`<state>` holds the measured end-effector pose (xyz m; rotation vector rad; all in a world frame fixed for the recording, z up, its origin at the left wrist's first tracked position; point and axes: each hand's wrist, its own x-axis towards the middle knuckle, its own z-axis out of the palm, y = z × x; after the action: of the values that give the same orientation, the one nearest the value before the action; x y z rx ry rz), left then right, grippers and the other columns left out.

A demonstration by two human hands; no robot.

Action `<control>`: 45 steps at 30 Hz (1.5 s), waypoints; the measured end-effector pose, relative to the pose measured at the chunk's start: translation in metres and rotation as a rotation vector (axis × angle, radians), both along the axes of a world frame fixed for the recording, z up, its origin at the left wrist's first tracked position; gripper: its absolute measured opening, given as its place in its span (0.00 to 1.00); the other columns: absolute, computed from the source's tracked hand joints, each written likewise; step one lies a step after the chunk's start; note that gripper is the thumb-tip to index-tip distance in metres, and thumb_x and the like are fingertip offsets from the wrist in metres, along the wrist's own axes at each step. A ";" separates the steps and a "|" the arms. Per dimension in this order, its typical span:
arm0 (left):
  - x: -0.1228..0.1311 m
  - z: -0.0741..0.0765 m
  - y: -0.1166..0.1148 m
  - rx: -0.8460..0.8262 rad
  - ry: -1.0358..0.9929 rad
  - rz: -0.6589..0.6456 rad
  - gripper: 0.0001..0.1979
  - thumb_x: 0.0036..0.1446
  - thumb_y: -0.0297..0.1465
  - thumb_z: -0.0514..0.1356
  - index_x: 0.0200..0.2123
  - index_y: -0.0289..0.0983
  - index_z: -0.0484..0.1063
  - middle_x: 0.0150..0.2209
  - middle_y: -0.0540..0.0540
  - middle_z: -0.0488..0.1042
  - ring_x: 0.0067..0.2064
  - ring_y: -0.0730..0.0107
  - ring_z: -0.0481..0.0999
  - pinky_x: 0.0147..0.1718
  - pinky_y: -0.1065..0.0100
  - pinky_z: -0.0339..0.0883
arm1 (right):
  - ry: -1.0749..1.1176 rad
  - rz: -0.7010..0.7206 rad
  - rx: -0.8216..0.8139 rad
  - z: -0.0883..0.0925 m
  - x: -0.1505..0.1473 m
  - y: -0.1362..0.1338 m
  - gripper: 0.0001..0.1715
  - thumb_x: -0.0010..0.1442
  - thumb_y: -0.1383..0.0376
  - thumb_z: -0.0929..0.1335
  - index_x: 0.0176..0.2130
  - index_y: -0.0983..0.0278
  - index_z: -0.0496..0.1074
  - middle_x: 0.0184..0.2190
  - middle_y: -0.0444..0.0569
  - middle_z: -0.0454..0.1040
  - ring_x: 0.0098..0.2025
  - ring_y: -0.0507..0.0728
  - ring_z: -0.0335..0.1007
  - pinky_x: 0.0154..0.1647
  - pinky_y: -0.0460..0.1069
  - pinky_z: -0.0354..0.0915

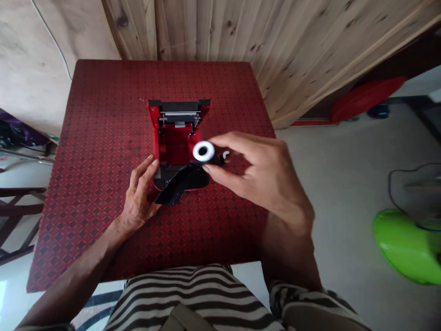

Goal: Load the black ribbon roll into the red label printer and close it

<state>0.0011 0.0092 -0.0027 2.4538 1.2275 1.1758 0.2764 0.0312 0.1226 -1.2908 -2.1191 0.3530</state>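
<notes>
A small red and black receipt printer stands on the table with its lid swung open toward the wall, showing a red paper bay. My right hand pinches a small white paper roll with a dark strip hanging from it, just above the printer's right front corner. My left hand rests on the table at the printer's left front corner, fingertips touching its side, fingers curled loosely with nothing in them.
A red diamond-patterned cloth covers the table, which stands against a wooden plank wall. A green fan base sits on the floor at the right. A dark chair stands at the left. Striped trousers show below.
</notes>
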 end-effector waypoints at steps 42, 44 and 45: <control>-0.002 0.019 0.008 -0.083 0.086 -0.007 0.43 0.62 0.50 0.70 0.73 0.43 0.59 0.65 0.36 0.70 0.68 0.50 0.73 0.64 0.50 0.76 | 0.490 -0.188 -0.303 -0.035 0.075 -0.032 0.20 0.56 0.63 0.82 0.48 0.54 0.81 0.46 0.45 0.85 0.48 0.58 0.82 0.53 0.54 0.77; -0.003 0.018 0.007 -0.103 0.093 -0.023 0.47 0.62 0.53 0.68 0.76 0.42 0.54 0.67 0.33 0.68 0.69 0.48 0.71 0.64 0.48 0.75 | 0.515 -0.011 -0.300 -0.006 0.071 -0.036 0.21 0.56 0.61 0.83 0.49 0.52 0.82 0.43 0.44 0.84 0.45 0.59 0.82 0.48 0.54 0.77; -0.003 0.018 0.006 -0.108 0.089 -0.037 0.50 0.62 0.56 0.67 0.77 0.41 0.50 0.68 0.32 0.66 0.70 0.46 0.69 0.65 0.46 0.74 | 0.524 0.089 -0.311 0.004 0.067 -0.034 0.22 0.56 0.59 0.83 0.50 0.52 0.82 0.42 0.44 0.84 0.43 0.59 0.81 0.46 0.53 0.77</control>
<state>-0.0020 0.0149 0.0154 2.4616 1.2294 0.9737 0.3431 -0.0032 0.1269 -1.1116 -1.7153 0.9764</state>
